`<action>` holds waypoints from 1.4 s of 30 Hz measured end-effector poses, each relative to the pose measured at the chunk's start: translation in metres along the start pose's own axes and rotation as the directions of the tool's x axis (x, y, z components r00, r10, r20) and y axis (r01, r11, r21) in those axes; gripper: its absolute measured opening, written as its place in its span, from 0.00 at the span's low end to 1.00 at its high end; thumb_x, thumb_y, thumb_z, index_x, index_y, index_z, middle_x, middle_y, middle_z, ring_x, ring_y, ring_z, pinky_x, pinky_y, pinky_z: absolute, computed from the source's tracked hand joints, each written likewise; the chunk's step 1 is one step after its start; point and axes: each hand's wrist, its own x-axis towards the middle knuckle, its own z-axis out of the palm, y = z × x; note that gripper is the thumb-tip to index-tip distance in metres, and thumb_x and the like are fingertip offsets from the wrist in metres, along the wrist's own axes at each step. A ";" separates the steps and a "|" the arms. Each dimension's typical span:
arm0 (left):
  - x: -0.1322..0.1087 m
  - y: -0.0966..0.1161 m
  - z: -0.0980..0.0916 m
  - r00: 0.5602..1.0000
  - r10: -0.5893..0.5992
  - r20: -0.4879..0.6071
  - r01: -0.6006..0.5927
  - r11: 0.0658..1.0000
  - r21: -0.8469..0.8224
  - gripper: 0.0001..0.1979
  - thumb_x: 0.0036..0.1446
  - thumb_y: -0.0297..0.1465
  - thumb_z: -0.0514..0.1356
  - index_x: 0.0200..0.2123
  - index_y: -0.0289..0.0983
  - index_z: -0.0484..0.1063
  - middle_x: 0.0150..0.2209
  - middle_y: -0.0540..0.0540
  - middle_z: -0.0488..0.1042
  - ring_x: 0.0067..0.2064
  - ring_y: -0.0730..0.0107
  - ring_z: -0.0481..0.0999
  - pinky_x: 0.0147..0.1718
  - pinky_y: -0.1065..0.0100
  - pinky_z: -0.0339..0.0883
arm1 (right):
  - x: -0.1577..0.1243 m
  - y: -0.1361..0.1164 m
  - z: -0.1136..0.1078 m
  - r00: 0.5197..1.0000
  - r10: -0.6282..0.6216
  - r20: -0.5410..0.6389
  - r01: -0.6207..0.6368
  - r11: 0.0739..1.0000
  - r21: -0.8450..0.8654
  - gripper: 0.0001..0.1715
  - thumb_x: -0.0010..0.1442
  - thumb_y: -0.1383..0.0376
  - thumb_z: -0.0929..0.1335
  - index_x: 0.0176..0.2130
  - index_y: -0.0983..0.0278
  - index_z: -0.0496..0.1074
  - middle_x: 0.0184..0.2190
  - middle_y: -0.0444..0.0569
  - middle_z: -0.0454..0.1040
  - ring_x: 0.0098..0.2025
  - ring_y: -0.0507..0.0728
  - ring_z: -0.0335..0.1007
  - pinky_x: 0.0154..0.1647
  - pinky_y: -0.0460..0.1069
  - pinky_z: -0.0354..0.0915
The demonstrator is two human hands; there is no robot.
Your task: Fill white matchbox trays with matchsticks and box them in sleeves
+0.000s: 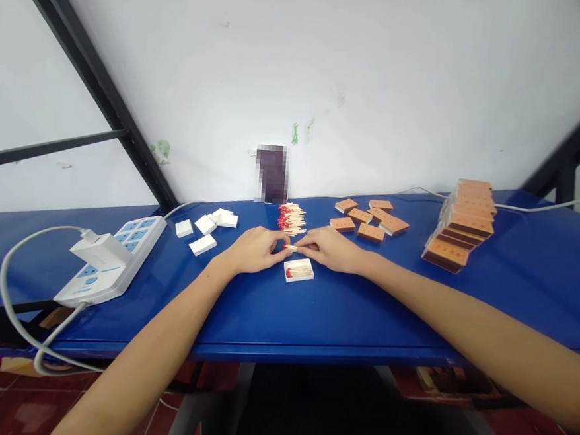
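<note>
My left hand (255, 249) and my right hand (330, 248) meet over the blue table (363, 302), fingers pinched together on a small bunch of matches (292, 247) held between them. Just below the hands lies an open white matchbox tray (299, 270) with red-tipped matches in it. Behind the hands sits a loose pile of matches (290, 218) with red heads.
Several empty white trays (204, 230) lie at the left. A white power strip (113, 258) with a plugged adapter and grey cable is at the far left. Several orange matchbox sleeves (369, 222) lie at the right, a stacked row of matchboxes (461, 223) beyond. A dark blurred object (272, 174) leans on the wall.
</note>
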 end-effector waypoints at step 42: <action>0.003 0.012 0.005 0.990 0.044 0.132 -0.081 0.954 0.288 0.14 0.71 0.34 0.42 0.41 0.35 0.64 0.41 0.40 0.74 0.40 0.58 0.74 0.37 0.61 0.66 | 0.002 -0.013 -0.002 0.982 0.149 0.115 -0.102 0.936 -0.338 0.14 0.71 0.61 0.56 0.45 0.66 0.66 0.47 0.59 0.76 0.42 0.61 0.74 0.35 0.50 0.59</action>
